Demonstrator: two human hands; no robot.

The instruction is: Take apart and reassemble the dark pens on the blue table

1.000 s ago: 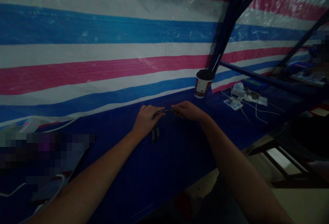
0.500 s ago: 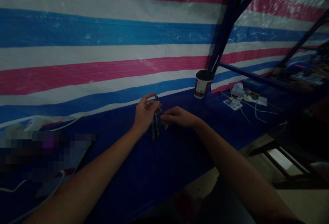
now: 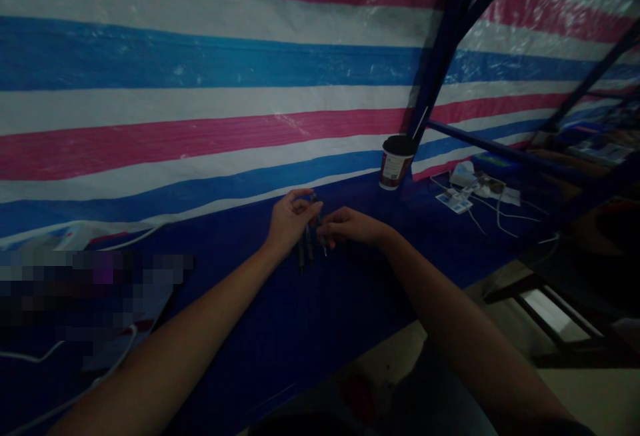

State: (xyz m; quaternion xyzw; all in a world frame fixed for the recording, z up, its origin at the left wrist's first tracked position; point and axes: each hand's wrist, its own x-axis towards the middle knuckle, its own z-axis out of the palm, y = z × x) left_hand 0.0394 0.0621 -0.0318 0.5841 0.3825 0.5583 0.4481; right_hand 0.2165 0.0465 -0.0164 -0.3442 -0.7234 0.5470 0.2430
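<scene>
Blue tarp (image 3: 350,329) below; my left hand (image 3: 293,221) curls on a dark pen (image 3: 315,213), my right hand (image 3: 350,226) half-closed beside it, hold unclear.

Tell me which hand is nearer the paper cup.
Right. The right hand is in front of the paper cup, slightly left of it; the left hand is farther left.

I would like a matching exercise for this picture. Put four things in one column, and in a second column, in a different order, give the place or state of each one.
Things:
1. left hand
2. right hand
3. paper cup with dark lid
4. striped tarp

Places and states:
A. upright on the blue table cover
B. curled, left of the dark pen-like sticks
C. pink, white and blue, behind the table cover
D. right of those sticks

Pairs: 1-B, 2-D, 3-A, 4-C
</scene>
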